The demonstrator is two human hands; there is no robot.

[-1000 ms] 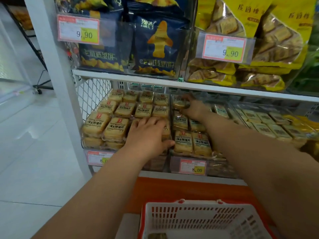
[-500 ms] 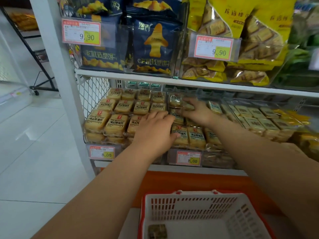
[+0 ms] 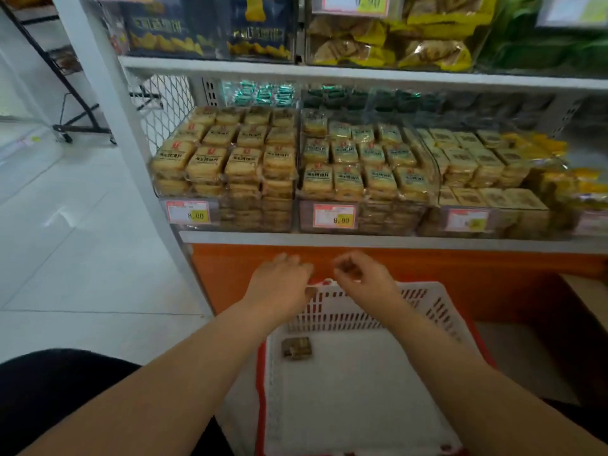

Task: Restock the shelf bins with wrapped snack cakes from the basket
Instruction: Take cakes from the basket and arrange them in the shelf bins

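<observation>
Hovering loosely curled and empty, fingers (image 3: 297, 263) sit above the white slotted plastic basket (image 3: 437, 311); blur could hide the last dark wrapped cake (image 3: 296, 348) below.

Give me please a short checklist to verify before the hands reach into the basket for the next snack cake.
1. Cake left in basket: ok, one small wrapped cake lies on its floor.
2. Left hand free: ok, fingers relaxed, holding nothing.
3. Right hand free: cannot tell, fingers curled and blurred.
4. Path to the cake: ok, nothing covers it.
5. Room in left bin: not ok, top layer looks full.
6. Room in middle bin: cannot tell, back row looks lower.
</observation>
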